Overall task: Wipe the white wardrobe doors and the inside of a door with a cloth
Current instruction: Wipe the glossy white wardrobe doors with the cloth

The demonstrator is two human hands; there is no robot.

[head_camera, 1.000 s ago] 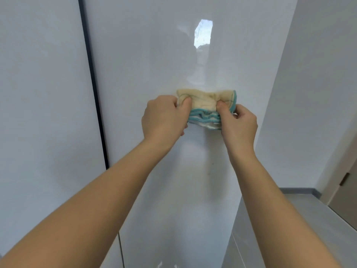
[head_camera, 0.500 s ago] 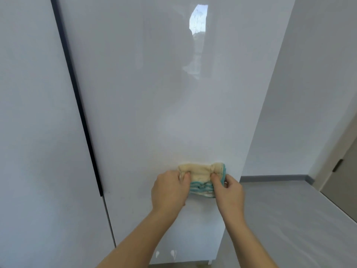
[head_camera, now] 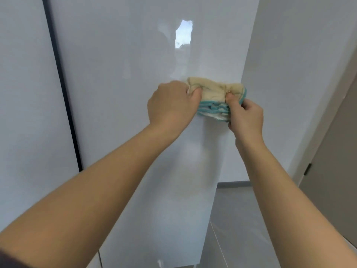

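A folded cream cloth with teal edging (head_camera: pixel 214 93) is pressed flat against the glossy white wardrobe door (head_camera: pixel 123 78), near the door's right edge at mid height. My left hand (head_camera: pixel 171 106) grips the cloth's left end with curled fingers. My right hand (head_camera: pixel 246 117) pinches the cloth's right end, thumb on top. A second white door (head_camera: pixel 25 105) stands to the left, beyond a dark vertical gap (head_camera: pixel 61 88).
A white wall (head_camera: pixel 301 74) meets the wardrobe's right side. A grey-brown room door with a black hinge (head_camera: pixel 307 169) is at the far right. Grey floor (head_camera: pixel 237 229) and a grey skirting board lie below right.
Both hands carried the cloth down the door half a second ago and have now brought it back up to mid height, further right near the door's edge. The grip is unchanged.
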